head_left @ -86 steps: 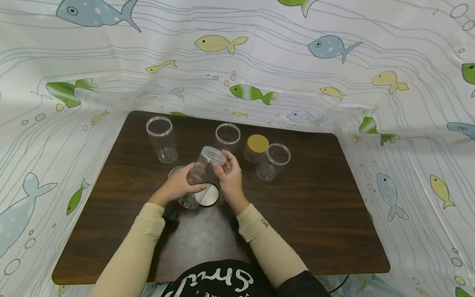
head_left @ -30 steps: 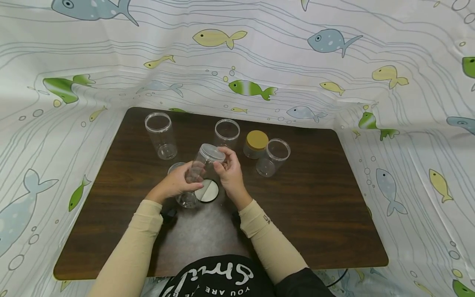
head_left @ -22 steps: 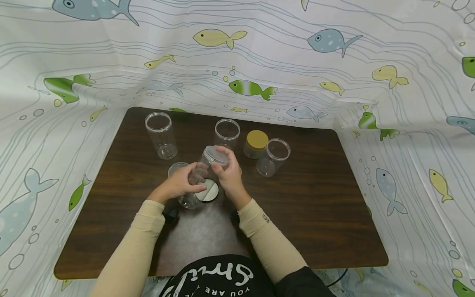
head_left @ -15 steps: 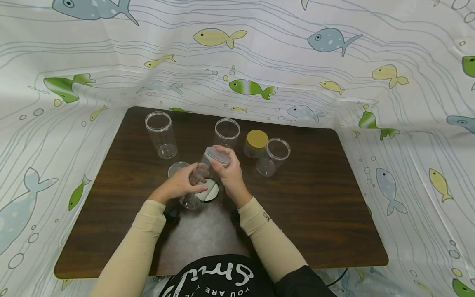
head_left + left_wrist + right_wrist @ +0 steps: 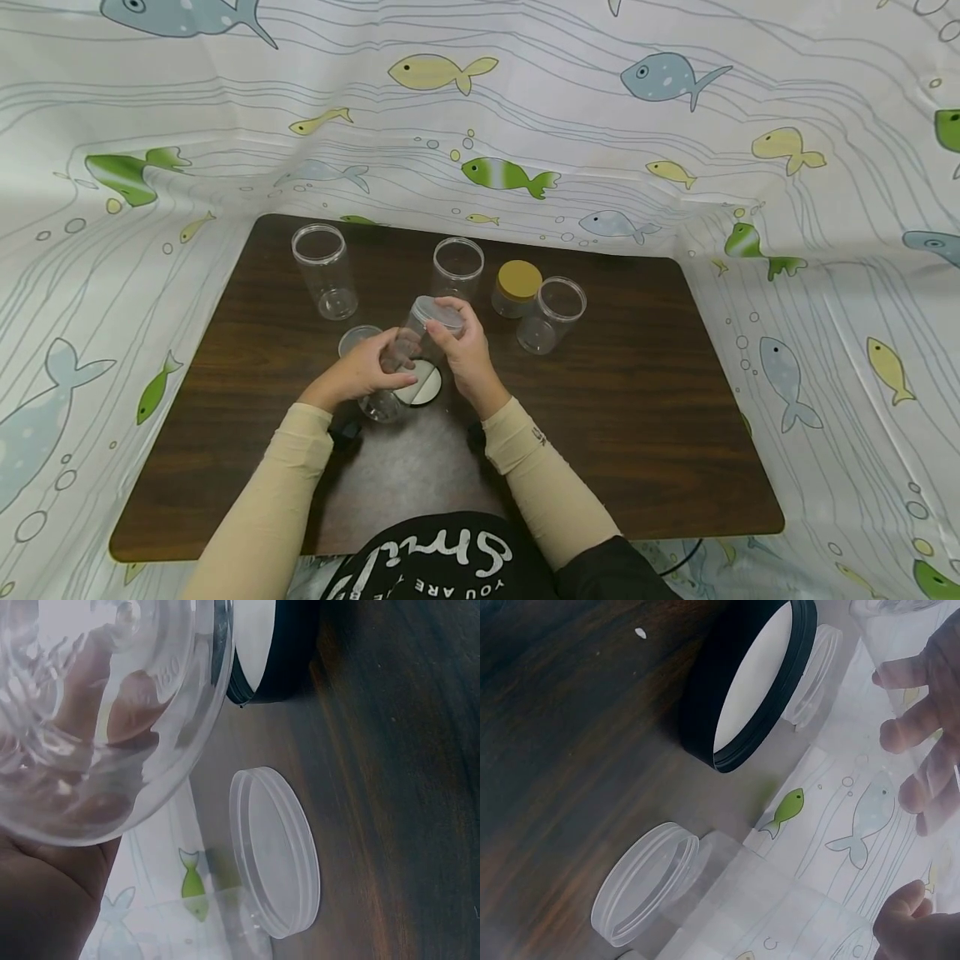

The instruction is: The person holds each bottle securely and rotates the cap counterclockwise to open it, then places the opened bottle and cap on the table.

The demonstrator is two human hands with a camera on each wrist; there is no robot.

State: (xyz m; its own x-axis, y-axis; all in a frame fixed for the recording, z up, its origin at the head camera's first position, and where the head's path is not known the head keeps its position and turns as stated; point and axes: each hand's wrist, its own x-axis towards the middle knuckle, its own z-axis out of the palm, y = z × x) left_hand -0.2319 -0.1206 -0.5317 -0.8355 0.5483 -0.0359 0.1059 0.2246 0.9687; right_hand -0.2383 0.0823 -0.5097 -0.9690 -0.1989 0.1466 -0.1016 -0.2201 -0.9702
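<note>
A clear plastic jar (image 5: 400, 346) with a translucent lid (image 5: 438, 313) is held tilted above the table, its lid end up and to the right. My left hand (image 5: 358, 367) grips the body; its fingers show through the wall of the jar in the left wrist view. At the other end my right hand (image 5: 467, 354) holds the lid by its rim, thumb on the near side. Under the held jar lies a black lid (image 5: 697, 697), its white liner facing up. Another clear jar (image 5: 380, 407) stands partly hidden behind my left hand.
Clear jars stand at the back left (image 5: 324, 271), back middle (image 5: 458, 260) and right (image 5: 551, 317). Beside the right one is a short jar with a yellow lid (image 5: 518, 282). A translucent, lid-shaped ring (image 5: 276, 851) sits low on the table. Fish-patterned sheeting surrounds the brown table (image 5: 637, 400).
Compared with one second ago, the held jar and its lid have shifted slightly right and tilted more. Both hands keep hold of it. The standing jars have stayed put.
</note>
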